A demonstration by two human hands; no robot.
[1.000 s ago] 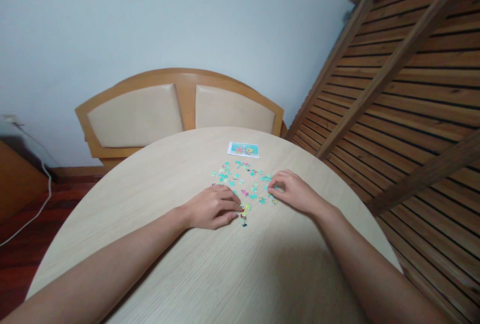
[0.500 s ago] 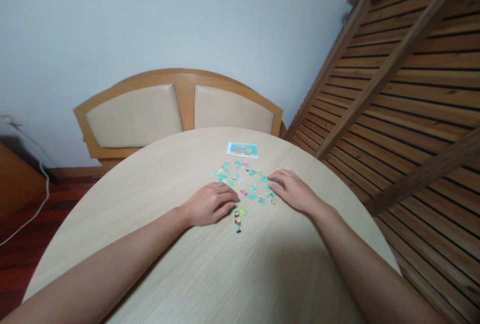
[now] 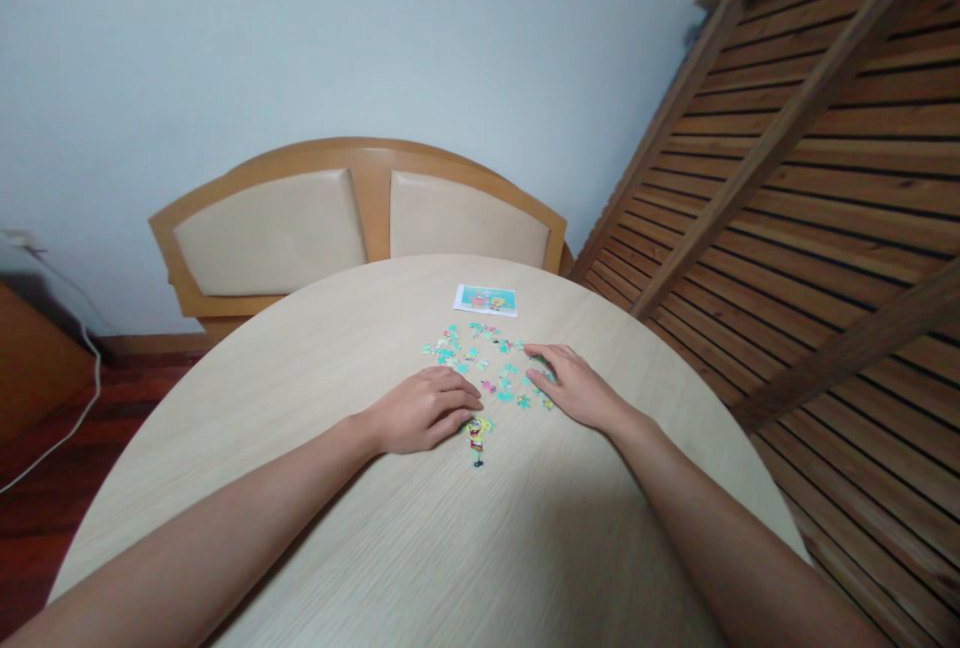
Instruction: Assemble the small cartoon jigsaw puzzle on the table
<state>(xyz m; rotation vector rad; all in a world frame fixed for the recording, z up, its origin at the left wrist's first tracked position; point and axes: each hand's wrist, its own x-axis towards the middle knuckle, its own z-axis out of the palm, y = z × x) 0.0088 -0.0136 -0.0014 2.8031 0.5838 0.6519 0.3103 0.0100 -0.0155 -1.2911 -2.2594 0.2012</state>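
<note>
Flat on the table, my left hand (image 3: 427, 410) rests with its fingers stretched out and nothing held. Its fingertips lie at the upper left edge of a joined group of jigsaw pieces (image 3: 477, 436) showing a yellow cartoon figure. My right hand (image 3: 574, 385) hovers low or rests over the right side of the loose jigsaw pieces (image 3: 505, 380), thumb and fingers apart. It covers some turquoise pieces, and I see none between its fingers. Most loose pieces are turquoise, with a few pink or yellow bits.
Behind the pieces lies a picture sheet (image 3: 486, 300) with cartoon figures. The round wooden table (image 3: 360, 538) has a padded chair back (image 3: 373, 198) at its far side. Wooden slats (image 3: 810, 188) lean along the right. A white cable (image 3: 96, 368) hangs at the left.
My right hand has shifted slightly left, farther over the loose pieces. My left hand and the joined pieces stay almost where they were.
</note>
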